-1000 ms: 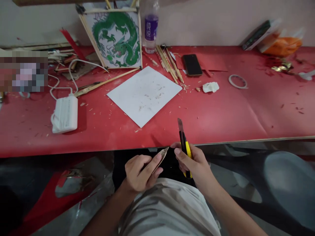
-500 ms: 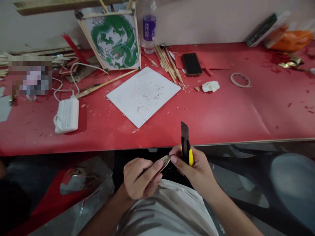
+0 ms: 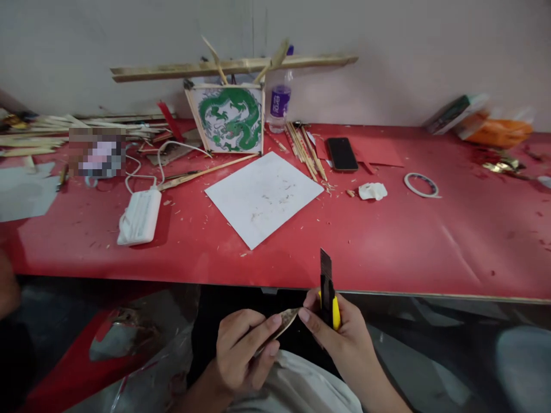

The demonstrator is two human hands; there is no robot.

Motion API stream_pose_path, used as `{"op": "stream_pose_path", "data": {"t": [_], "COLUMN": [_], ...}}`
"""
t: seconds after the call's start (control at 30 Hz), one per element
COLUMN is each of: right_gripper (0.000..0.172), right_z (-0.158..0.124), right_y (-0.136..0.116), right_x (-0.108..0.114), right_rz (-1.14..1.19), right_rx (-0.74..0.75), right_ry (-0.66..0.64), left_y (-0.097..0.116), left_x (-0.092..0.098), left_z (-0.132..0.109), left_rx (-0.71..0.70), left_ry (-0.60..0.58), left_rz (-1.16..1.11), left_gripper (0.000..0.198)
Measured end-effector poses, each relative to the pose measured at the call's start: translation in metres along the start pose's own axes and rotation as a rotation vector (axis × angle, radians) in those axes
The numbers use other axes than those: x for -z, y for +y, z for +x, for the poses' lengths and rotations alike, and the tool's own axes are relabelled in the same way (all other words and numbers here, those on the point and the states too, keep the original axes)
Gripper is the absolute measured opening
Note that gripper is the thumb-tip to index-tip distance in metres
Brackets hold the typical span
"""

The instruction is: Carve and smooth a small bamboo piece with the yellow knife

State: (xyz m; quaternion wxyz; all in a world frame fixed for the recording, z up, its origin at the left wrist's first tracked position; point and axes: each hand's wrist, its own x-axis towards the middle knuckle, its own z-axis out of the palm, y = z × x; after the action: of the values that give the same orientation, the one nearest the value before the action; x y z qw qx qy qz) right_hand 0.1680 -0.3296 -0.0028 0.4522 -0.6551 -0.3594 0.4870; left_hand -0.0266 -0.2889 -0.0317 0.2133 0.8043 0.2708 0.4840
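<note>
My left hand (image 3: 243,347) is closed around a thin, leaf-shaped piece with a mottled brown face and pale edge (image 3: 287,319). Its pointed end reaches the thumb and forefinger of my right hand (image 3: 344,335), which pinch it. That same right hand grips a black and yellow utility knife (image 3: 327,289), blade extended and pointing up and away from me. Both hands are above my lap, in front of the table edge. What the piece is made of is hard to make out, and its lower end is hidden by my left fingers.
On the red table (image 3: 387,241) lie white paper (image 3: 262,201) with dark shavings, thin sticks (image 3: 303,150), a phone (image 3: 342,154), crumpled tissue (image 3: 372,191), a tape roll (image 3: 420,185) and a white power adapter (image 3: 140,217). Behind stand a dragon-picture lantern (image 3: 230,119) and a bottle (image 3: 279,103).
The camera view has tilted upward and shifted slightly, so the table and hands appear lower. Both hands keep nearly the same hold on the piece and the knife.
</note>
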Motion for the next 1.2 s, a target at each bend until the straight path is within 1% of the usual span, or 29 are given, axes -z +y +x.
{"op": "stream_pose_path", "data": {"t": [0.1,0.17,0.2,0.27,0.33,0.37,0.43,0.5,0.6,0.67,0.7,0.8,0.9,0.97,1.0,1.03,1.07,1.1,1.13,1.2], "right_gripper": [0.032,0.033,0.036,0.043,0.043,0.043,0.048,0.051,0.051,0.050,0.049,0.044,0.045,0.049,0.050,0.050,0.051,0.049,0.049,0.047], "right_z": [0.004,0.011,0.016,0.031,0.049,0.058,0.078,0.097,0.120,0.131,0.135,0.146,0.163,0.182,0.194,0.208,0.223,0.239,0.255,0.288], "right_y": [-0.002,-0.006,-0.008,-0.014,-0.021,-0.024,-0.028,-0.031,-0.033,-0.034,-0.034,-0.038,-0.051,-0.067,-0.078,-0.088,-0.098,-0.108,-0.116,-0.128], "right_x": [0.007,0.023,0.035,0.062,0.092,0.106,0.129,0.145,0.155,0.156,0.155,0.151,0.138,0.121,0.109,0.096,0.082,0.068,0.054,0.030], "right_rz": [-0.139,-0.300,-0.391,-0.602,-0.793,-0.860,-0.969,-1.091,-1.243,-1.314,-1.351,-1.446,-1.464,-1.428,-1.407,-1.341,-1.271,-1.255,-1.248,-1.258], "right_rx": [0.073,0.121,0.130,0.102,0.095,0.102,0.094,0.063,0.021,0.015,0.034,0.205,0.367,0.428,0.450,0.448,0.411,0.400,0.395,0.358], "right_ry": [0.104,0.175,0.209,0.211,0.278,0.303,0.365,0.379,0.330,0.318,0.319,0.292,0.248,0.237,0.223,0.178,0.079,0.014,-0.020,-0.046], "left_y": [-0.001,-0.002,-0.003,-0.005,-0.007,-0.008,-0.009,-0.010,-0.007,-0.006,-0.005,-0.008,-0.014,-0.016,-0.017,-0.017,-0.016,-0.015,-0.013,-0.008], "left_x": [0.004,0.008,0.010,0.014,0.018,0.020,0.021,0.020,0.016,0.013,0.013,0.015,0.018,0.019,0.020,0.019,0.019,0.019,0.018,0.017], "left_z": [-0.004,-0.008,-0.010,-0.013,-0.017,-0.019,-0.024,-0.028,-0.032,-0.033,-0.033,-0.033,-0.032,-0.031,-0.030,-0.028,-0.025,-0.023,-0.020,-0.016], "left_rx": [0.068,0.116,0.139,0.177,0.208,0.221,0.245,0.280,0.389,0.446,0.460,0.466,0.488,0.577,0.634,0.686,0.725,0.755,0.783,0.836], "left_ry": [0.040,0.072,0.083,0.097,0.112,0.121,0.134,0.147,0.198,0.234,0.243,0.236,0.182,0.171,0.187,0.212,0.240,0.270,0.300,0.364], "left_rz": [0.001,0.014,0.012,0.000,0.002,0.008,0.015,0.010,0.007,0.006,0.001,-0.016,-0.017,-0.028,-0.037,-0.047,-0.060,-0.073,-0.088,-0.114], "left_gripper": [0.036,0.036,0.035,0.034,0.035,0.036,0.037,0.039,0.038,0.037,0.037,0.038,0.036,0.031,0.029,0.027,0.027,0.027,0.028,0.030]}}
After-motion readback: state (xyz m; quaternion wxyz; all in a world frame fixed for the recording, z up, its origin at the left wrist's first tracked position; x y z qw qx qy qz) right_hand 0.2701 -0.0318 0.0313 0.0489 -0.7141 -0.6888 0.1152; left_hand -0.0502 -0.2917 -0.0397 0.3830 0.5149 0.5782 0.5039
